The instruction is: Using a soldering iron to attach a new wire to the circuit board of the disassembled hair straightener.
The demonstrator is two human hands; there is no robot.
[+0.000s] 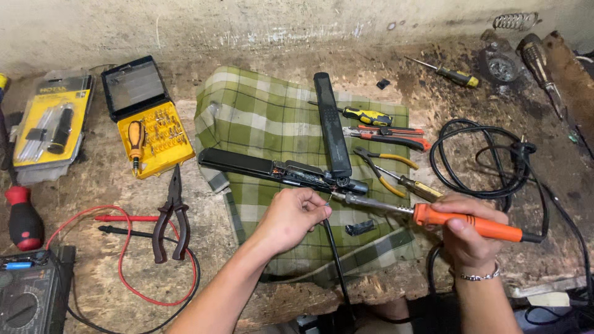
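My right hand (465,238) grips the orange handle of a soldering iron (433,216), whose metal tip points left toward the hinge of an opened black hair straightener (291,170). The straightener lies spread in two arms on a green checked cloth (260,117). My left hand (291,216) is closed just below the hinge, pinching something thin at the iron's tip; a black cord (334,260) runs down from there.
On the cloth lie a yellow-black screwdriver (365,115), a red cutter (390,137) and yellow-handled pliers (387,167). Dark pliers (172,216), red and black probe leads (124,219), a multimeter (28,297) and a yellow bit set (148,133) sit left. A coiled black cable (489,161) lies right.
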